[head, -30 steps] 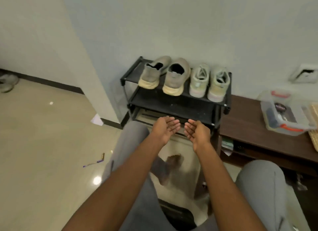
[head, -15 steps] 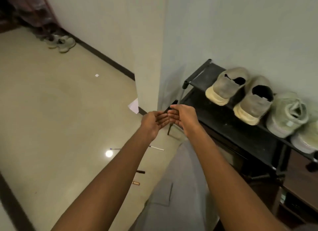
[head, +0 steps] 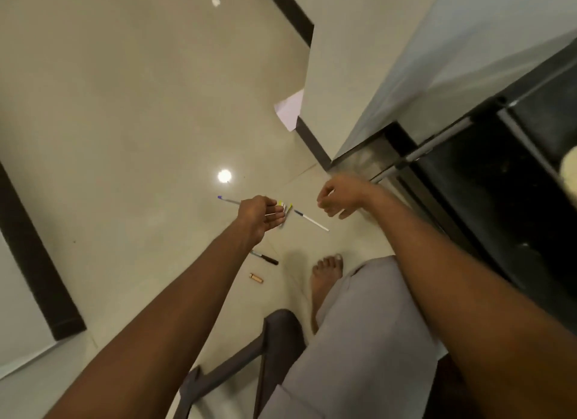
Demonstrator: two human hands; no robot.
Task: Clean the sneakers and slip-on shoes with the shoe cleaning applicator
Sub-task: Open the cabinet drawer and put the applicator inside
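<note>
I cannot pick out the shoe cleaning applicator for certain; of the shoes, only a pale blurred edge [head: 569, 172] shows at the right border, on the black shoe rack [head: 487, 181]. My left hand [head: 260, 214] hovers over the floor [head: 125, 122] with fingers loosely curled; something small with yellow and white marks [head: 285, 207] sits at its fingertips, but I cannot tell whether the hand pinches it or it lies on the tiles beneath. My right hand [head: 338, 197] hangs just beside the rack's lower corner, fingers loosely curled, holding nothing. A thin white pen [head: 310, 221] lies on the floor between the hands. Nearer me lie a dark pen [head: 265, 258] and a small tan cylinder [head: 256, 278], near my bare foot [head: 326, 278]. A grey chair frame [head: 249, 356] shows low in view.
</note>
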